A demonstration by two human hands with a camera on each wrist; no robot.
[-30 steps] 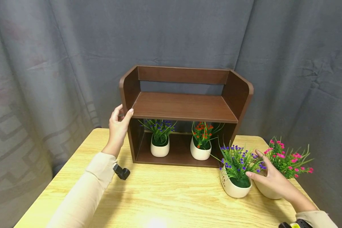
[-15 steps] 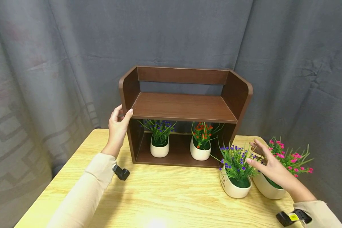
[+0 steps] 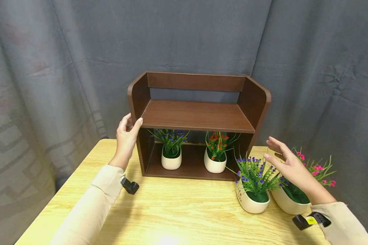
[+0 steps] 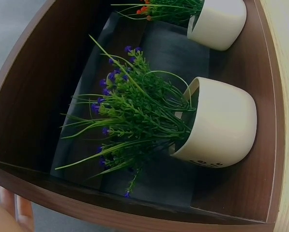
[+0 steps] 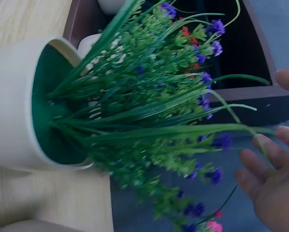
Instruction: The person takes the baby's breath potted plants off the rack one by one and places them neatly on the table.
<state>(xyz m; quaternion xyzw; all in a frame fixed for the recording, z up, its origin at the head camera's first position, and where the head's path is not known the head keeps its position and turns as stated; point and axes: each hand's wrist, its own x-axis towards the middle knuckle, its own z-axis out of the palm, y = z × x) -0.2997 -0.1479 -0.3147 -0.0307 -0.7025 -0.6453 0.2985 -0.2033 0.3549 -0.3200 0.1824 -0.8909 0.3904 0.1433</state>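
One left hand [image 3: 126, 140] gripping the side of a brown two-tier shelf [image 3: 199, 114], right hand [image 3: 291, 168] loosely outstretched near potted purple flowers [image 3: 254, 190] and potted pink flowers [image 3: 289, 201] beside it on the tabletop [image 3: 184, 211], potted red flowers [image 3: 215, 160] and a second purple-flowered pot [image 3: 171, 156] on its lower tier

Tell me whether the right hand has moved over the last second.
Yes: in the head view, the right hand has moved up the picture, judged against the brown shelf, which has barely shifted.

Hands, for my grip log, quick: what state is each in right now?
Left hand: closed, gripping the side of the brown shelf.
Right hand: open, holding nothing.
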